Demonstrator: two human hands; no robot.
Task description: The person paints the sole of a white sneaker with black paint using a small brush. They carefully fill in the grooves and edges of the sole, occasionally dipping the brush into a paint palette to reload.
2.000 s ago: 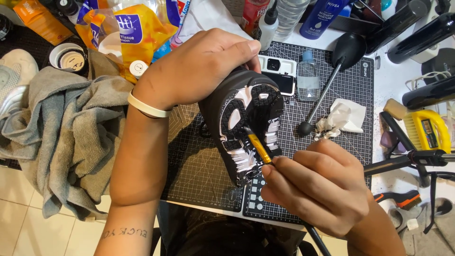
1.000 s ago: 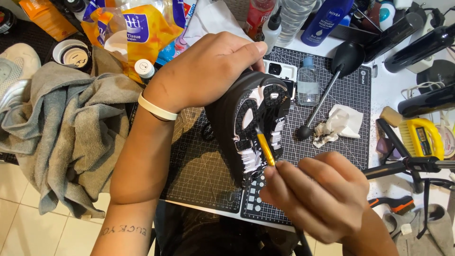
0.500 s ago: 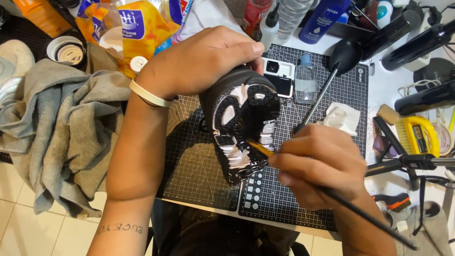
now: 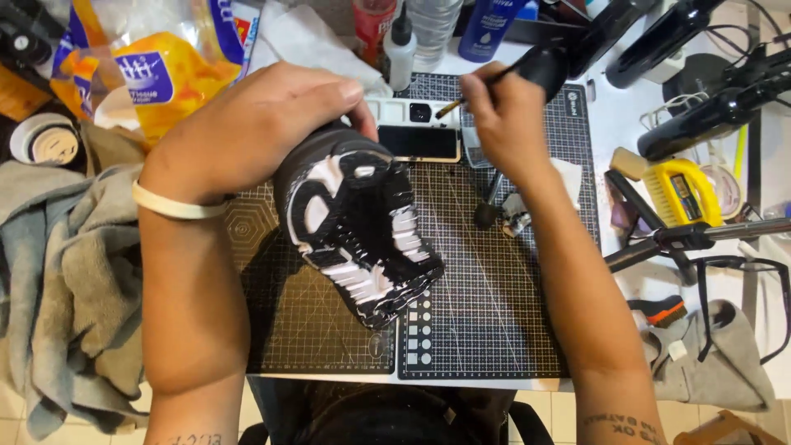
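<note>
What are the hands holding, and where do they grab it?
The left hand grips the black-and-white shoe around its top end, sole facing up. The right hand pinches a thin brush partway along its handle.

The shoe sole (image 4: 358, 231) was black with white tread patches. The cutting mat (image 4: 494, 297) was black with a fine white grid. The wristband (image 4: 177, 206) was cream. The towel (image 4: 58, 280) was grey, the tape measure (image 4: 680, 191) yellow and black.
</note>
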